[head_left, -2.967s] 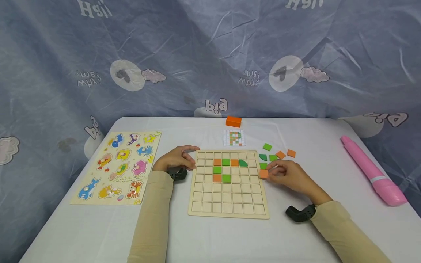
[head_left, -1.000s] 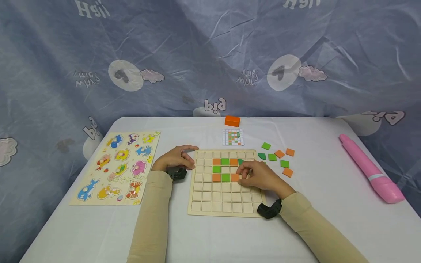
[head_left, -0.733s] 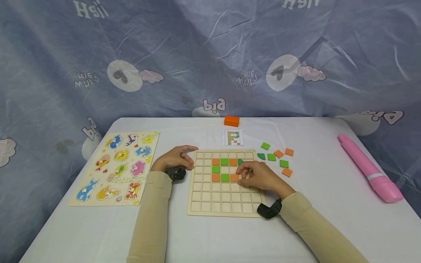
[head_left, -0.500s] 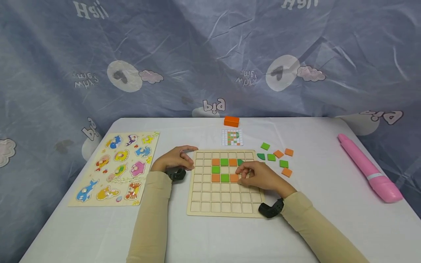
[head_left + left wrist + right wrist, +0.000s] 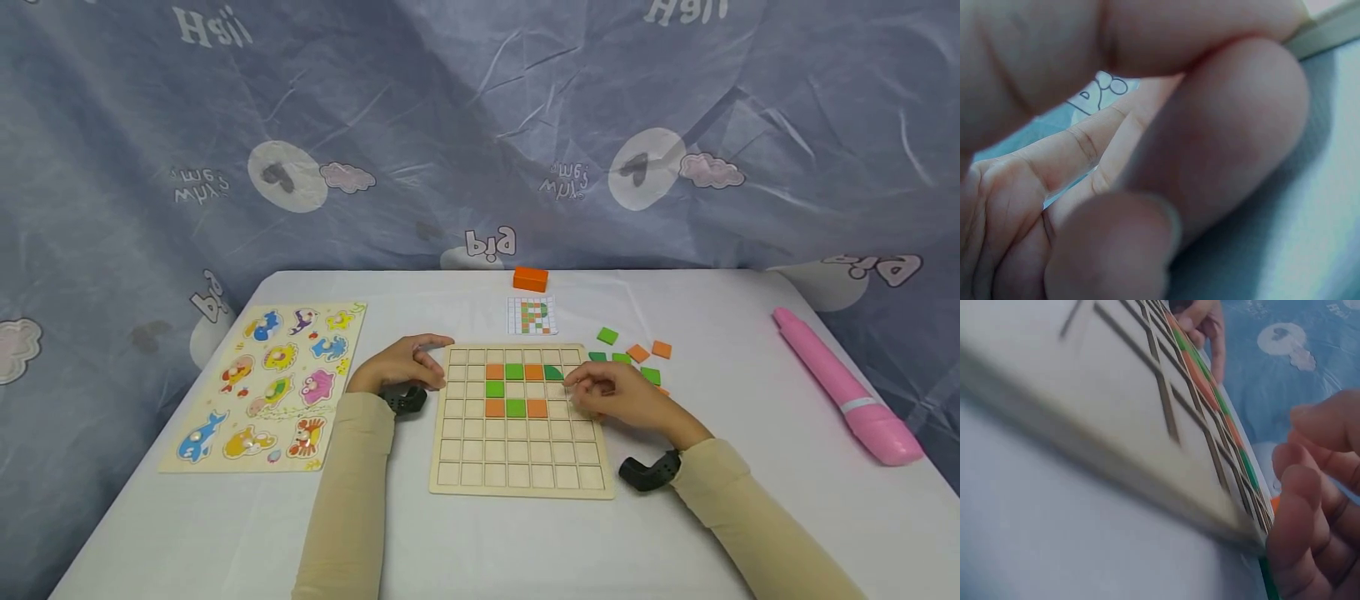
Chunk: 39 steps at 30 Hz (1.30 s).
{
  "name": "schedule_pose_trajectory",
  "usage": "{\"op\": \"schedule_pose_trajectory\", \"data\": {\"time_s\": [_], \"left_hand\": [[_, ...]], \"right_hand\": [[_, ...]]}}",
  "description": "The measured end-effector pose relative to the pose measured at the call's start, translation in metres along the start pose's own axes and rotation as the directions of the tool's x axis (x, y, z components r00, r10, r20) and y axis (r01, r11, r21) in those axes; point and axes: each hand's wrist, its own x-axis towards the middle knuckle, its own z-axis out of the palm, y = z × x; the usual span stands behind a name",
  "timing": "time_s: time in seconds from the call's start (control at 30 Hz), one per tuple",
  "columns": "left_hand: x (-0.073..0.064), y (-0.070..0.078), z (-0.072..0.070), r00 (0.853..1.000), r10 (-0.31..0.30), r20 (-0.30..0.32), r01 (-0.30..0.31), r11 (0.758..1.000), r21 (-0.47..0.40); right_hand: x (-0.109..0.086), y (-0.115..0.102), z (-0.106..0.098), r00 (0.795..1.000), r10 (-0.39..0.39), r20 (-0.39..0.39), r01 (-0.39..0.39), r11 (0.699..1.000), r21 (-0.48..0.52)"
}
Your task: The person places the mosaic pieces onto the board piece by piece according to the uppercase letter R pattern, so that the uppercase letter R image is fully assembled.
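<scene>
A square wooden grid board (image 5: 517, 477) lies on the table, with several orange and green tiles set in its cells. Its top coloured row ends in a dark green rounded piece (image 5: 552, 373); the lower row ends in an orange tile (image 5: 537, 408). My left hand (image 5: 401, 363) rests at the board's upper left edge, fingers loosely bent; its fingers (image 5: 1241, 119) touch the rim in the left wrist view. Over the board's right edge hovers my right hand (image 5: 626, 396), fingers relaxed, with nothing seen between its fingertips (image 5: 1300, 487). It partly hides the loose tiles behind it.
Loose green (image 5: 607, 336) and orange tiles (image 5: 662, 349) lie right of the board. Behind it are a gridded pattern card (image 5: 532, 317) and an orange block (image 5: 530, 279). An animal puzzle board (image 5: 262, 417) lies left, a pink cylindrical object (image 5: 847, 387) right.
My right hand carried an orange tile from the board's right side into the lower coloured row, let it go there, and moved back right. The left hand stayed in place.
</scene>
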Motion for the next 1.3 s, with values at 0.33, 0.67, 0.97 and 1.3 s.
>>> {"op": "schedule_pose_trajectory", "data": {"time_s": [0.33, 0.67, 0.97, 1.3], "left_hand": [[0.000, 0.001, 0.001, 1.000, 0.004, 0.006, -0.004, 1.000, 0.004], [-0.001, 0.001, 0.000, 1.000, 0.009, 0.010, -0.009, 1.000, 0.005], [-0.002, 0.002, -0.001, 1.000, 0.013, 0.008, -0.013, 1.000, 0.005], [-0.003, 0.003, 0.002, 1.000, 0.011, 0.002, -0.011, 1.000, 0.020]], "right_hand": [[-0.032, 0.018, -0.042, 0.980, -0.061, -0.190, 0.044, 0.995, -0.094], [-0.051, 0.037, -0.078, 0.954, 0.028, -0.299, -0.061, 0.993, -0.100], [-0.057, 0.056, -0.091, 0.940, 0.037, -0.339, -0.068, 0.994, -0.081], [-0.061, 0.061, -0.090, 0.937, 0.060, -0.343, -0.099, 0.990, -0.099]]}}
